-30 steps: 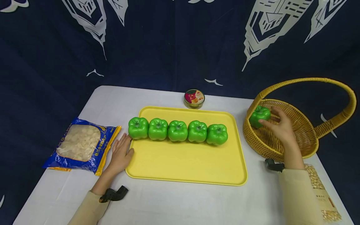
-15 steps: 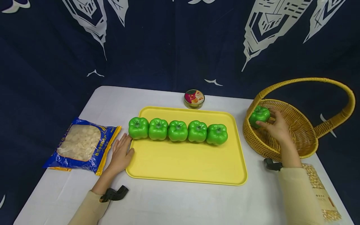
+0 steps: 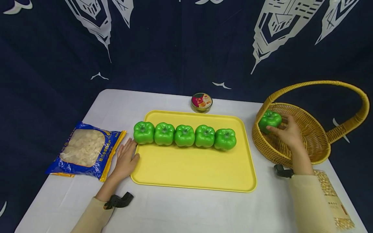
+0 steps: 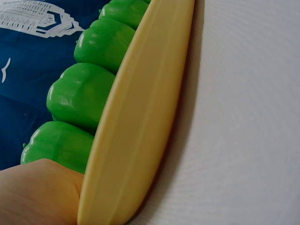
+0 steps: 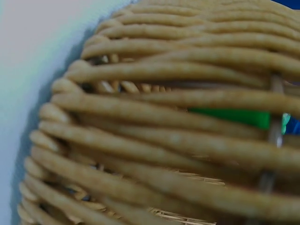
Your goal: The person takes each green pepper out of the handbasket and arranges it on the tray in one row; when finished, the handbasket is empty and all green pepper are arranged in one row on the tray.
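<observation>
Inside the wicker basket, at its left side, sits a green bell pepper. My right hand reaches over the basket's near rim and grips this pepper from its right side, thumb in front and fingers partly hidden behind. In the right wrist view the basket's weave hides the hand, and a strip of green shows through a gap. My left hand rests with extended fingers on the left edge of the yellow tray, fingertips close to the leftmost pepper in a row of several.
A round tin stands behind the tray. Left of my left hand lies a blue bag with pale contents. A flat packet lies under the right forearm. The basket's tall handle arches over its opening.
My right hand has moved left within the basket and its thumb and fingers have closed in on the pepper. The left hand and the row of peppers have not moved.
</observation>
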